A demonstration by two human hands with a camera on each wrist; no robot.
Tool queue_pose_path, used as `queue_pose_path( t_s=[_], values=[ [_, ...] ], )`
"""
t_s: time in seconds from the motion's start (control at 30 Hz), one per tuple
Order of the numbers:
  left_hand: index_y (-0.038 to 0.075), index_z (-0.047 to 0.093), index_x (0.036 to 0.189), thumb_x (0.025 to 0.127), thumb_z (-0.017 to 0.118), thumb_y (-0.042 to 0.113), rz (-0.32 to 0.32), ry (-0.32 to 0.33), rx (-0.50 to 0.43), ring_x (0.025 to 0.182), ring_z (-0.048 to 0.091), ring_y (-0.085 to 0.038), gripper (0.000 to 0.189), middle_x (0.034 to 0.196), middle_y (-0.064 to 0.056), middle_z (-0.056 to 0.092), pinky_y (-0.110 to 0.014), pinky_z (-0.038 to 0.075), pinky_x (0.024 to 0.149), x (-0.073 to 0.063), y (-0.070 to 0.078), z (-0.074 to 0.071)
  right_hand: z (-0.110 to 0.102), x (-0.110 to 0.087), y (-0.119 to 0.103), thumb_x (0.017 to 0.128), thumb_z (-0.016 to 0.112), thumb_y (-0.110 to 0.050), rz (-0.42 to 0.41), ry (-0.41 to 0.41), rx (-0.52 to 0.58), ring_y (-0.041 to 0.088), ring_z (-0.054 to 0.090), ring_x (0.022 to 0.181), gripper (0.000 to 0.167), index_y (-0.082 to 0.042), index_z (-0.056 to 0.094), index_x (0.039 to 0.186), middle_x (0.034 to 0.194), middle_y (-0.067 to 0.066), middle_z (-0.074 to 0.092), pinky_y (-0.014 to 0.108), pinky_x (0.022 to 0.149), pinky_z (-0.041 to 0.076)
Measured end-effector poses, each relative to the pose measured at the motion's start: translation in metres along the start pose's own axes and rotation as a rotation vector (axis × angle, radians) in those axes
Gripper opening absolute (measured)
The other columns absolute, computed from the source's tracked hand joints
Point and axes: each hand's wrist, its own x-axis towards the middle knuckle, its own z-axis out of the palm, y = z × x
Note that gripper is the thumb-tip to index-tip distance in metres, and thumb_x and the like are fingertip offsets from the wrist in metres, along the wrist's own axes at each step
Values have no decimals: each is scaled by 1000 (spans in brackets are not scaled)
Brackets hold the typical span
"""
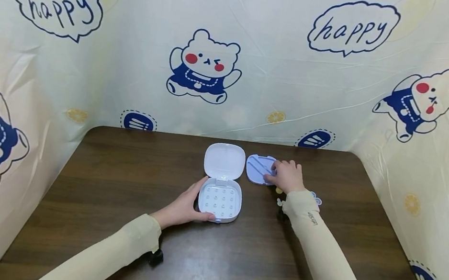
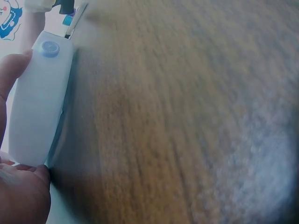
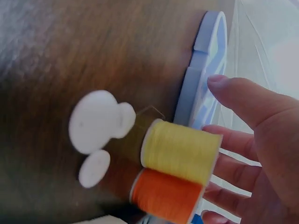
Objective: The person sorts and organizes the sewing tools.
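A white hinged case point(image 1: 217, 219) stands on the table with its lid point(image 1: 224, 161) raised behind it; rows of small pegs line its inside. My left hand point(image 1: 186, 206) grips the case at its left side, thumb along the front. In the left wrist view the case's wall point(image 2: 39, 102) with a round clasp point(image 2: 50, 48) sits between thumb and fingers. My right hand point(image 1: 288, 176) reaches over a flat blue tray point(image 1: 256, 168) behind and right of the case. Its thumb point(image 3: 229, 86) and forefinger are spread apart over the tray's top, nothing visible between them.
By the right hand stand a yellow thread spool point(image 3: 182, 151) and an orange thread spool point(image 3: 166, 196). Small white rounded pieces point(image 3: 93, 121) lie beside them. A patterned curtain point(image 1: 260, 77) hangs behind the brown table point(image 1: 137, 170).
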Motion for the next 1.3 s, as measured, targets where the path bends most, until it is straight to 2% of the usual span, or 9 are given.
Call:
queue_pose_path(
  t_s=[0.13,0.3,0.43,1.03,1.3],
  values=[
    [15,12,168,79,91,46,-1,5,8,152,32,-32,123,169,-15,23,-56,30,121,0,0,1,-1,-4,2,96,74,-37,-23,59,22,37,55,103,40,-3,73,116,109,16,74,50,89,39],
    [14,10,168,79,91,45,-5,6,13,152,31,-32,124,170,-16,21,-56,30,121,0,0,1,-3,-11,3,98,72,-30,-55,159,37,34,57,93,29,-3,75,107,93,11,75,47,83,41],
    [14,10,168,79,91,45,-9,0,14,152,31,-32,124,170,-16,22,-55,30,121,-1,1,0,-6,-19,3,97,73,-28,-67,203,50,32,56,89,25,-4,75,103,86,9,72,45,80,40],
    [16,11,168,79,91,45,-3,-17,14,152,32,-32,124,169,-16,22,-56,30,121,1,-2,-2,-12,-65,1,94,77,-18,-140,363,131,34,57,91,19,-2,77,103,94,11,76,48,82,41],
    [16,11,168,78,91,46,8,-14,12,152,32,-32,124,169,-16,23,-56,30,121,0,-2,-2,-18,-84,4,96,75,-19,-130,370,153,33,57,94,19,-3,76,106,97,11,76,50,86,42]
  ],
)
